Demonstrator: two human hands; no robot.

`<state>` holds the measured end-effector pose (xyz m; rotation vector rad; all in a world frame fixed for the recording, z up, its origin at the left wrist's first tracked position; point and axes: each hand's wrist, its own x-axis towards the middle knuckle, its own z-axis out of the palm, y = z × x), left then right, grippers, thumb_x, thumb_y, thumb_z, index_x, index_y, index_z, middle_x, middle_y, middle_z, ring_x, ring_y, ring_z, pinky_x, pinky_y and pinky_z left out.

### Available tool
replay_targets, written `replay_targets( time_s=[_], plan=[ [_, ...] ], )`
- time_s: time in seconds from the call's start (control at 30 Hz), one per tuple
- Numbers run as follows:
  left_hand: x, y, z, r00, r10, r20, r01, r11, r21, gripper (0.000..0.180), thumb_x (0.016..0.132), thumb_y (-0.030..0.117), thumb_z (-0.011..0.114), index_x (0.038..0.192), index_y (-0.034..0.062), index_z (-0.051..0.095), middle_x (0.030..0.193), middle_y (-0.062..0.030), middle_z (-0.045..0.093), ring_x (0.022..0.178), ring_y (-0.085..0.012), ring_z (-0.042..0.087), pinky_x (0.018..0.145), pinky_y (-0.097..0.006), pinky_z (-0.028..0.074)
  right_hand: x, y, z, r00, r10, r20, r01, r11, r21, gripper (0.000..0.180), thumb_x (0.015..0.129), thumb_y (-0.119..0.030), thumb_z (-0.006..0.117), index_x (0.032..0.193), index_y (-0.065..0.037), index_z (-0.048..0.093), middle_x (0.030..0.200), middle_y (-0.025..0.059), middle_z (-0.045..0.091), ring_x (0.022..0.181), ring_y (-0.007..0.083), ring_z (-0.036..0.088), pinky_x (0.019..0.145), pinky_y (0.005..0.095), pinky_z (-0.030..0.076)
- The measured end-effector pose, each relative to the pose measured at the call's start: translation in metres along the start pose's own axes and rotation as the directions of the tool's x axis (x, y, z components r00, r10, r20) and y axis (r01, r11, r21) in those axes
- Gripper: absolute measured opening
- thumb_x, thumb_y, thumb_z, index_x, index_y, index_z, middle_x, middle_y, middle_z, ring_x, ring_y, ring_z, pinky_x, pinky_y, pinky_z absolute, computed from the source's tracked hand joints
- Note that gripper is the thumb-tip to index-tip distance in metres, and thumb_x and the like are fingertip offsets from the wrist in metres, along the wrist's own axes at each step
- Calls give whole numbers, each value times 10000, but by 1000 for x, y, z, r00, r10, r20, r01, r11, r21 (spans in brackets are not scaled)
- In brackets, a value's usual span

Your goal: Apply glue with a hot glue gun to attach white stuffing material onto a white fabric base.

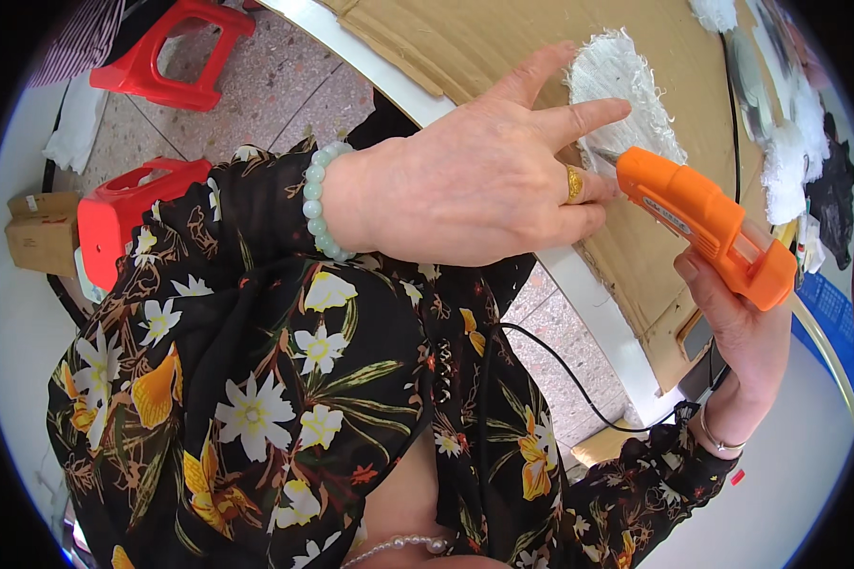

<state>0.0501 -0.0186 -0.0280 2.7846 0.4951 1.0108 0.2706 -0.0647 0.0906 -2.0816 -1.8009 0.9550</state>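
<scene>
Your right hand [745,327] grips one orange plastic glue gun [707,226], nozzle at the white fringed fabric piece [621,90] on the cardboard-covered surface [503,38]. Your left hand [474,185] holds nothing, fingers spread onto it. Two red plastic stools [114,223] stand behind.

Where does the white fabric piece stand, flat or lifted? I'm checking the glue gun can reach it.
Flat: the white fabric piece lies spread on the cardboard, under the left hand's fingers.

Table [593,294] bearing cardboard sheet [503,38]
</scene>
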Motion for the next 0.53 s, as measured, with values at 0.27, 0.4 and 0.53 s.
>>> replay_targets(
  time_s=[0.27, 0.4, 0.53],
  plan=[
    [-1, -2, -5, 1000, -24, 0, 24, 986, -164, 145, 738, 170, 580, 856, 96, 618, 981, 3, 622, 1161, -297, 485, 978, -597, 283, 2, 9, 3, 999, -43, -17, 43, 999, 11, 371, 706, -101, 750, 1033, -12, 601, 796, 15, 610, 666, 72, 526, 610, 220, 435],
    [-11, -9, -24, 998, -22, 65, 38, 966, -257, 244, 698, 210, 680, 913, 106, 629, 1068, 7, 632, 1203, -303, 464, 1021, -588, 233, 4, 16, 3, 999, -53, -12, 53, 998, 39, 364, 700, -101, 753, 1021, -11, 605, 805, 26, 614, 662, 84, 533, 615, 224, 440],
    [-11, -13, -26, 981, -73, 179, 102, 982, -160, 310, 705, 247, 697, 973, 109, 625, 1132, -73, 606, 1215, -351, 441, 1019, -581, 245, 7, 21, 2, 997, -70, -19, 70, 997, 10, 364, 703, -115, 756, 1022, -20, 609, 863, 53, 617, 692, 105, 551, 638, 241, 453]
  ],
)
